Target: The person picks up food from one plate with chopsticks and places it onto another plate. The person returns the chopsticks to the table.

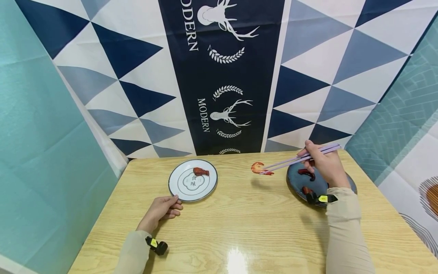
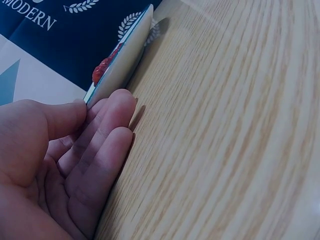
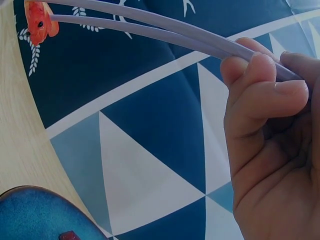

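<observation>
In the head view my right hand (image 1: 323, 165) grips a pair of lilac chopsticks (image 1: 291, 161). Their tips pinch an orange-red shrimp (image 1: 259, 168), held in the air over the table between two plates. The right wrist view shows the shrimp (image 3: 40, 22) at the far end of the chopsticks. My left hand (image 1: 162, 211) pinches the near rim of a white plate (image 1: 178, 186) between thumb and fingers. On that plate lies a small brown-red drumstick (image 1: 200, 172). In the left wrist view the thumb (image 2: 65, 119) rests on the plate's rim.
A dark blue plate (image 1: 292, 179) stands at the right, partly hidden under my right hand and wrist. On it lie a dark red curved piece (image 1: 306, 174) and another reddish piece (image 1: 307, 189). A patterned cloth (image 1: 236, 76) hangs behind the wooden table (image 1: 239, 224).
</observation>
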A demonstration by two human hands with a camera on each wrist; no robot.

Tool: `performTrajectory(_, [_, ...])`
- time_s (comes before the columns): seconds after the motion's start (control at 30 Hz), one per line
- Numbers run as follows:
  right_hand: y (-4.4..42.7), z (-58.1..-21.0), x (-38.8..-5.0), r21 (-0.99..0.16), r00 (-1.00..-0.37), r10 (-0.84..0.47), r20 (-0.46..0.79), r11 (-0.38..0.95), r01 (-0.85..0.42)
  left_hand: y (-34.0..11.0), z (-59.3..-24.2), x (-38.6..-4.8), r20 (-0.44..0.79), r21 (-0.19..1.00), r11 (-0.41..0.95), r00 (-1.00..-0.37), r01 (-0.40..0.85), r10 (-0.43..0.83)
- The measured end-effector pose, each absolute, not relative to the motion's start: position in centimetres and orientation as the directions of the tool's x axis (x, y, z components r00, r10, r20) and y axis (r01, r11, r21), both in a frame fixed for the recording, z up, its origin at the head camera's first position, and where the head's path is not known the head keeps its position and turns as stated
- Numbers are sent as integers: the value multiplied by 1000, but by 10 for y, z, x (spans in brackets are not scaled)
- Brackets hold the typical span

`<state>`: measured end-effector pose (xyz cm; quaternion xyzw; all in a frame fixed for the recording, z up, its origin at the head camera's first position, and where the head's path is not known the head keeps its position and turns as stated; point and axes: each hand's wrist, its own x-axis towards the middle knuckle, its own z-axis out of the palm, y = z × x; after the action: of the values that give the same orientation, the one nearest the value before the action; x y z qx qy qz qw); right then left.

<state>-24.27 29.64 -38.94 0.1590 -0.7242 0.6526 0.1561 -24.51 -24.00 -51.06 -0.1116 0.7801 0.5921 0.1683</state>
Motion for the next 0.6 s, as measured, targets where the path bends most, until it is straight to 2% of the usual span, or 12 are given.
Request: performTrajectory(0.6, [289, -390, -245, -914, -919, -23, 393, 95, -394, -240, -509, -244, -393, 888, 273, -919, -370, 33])
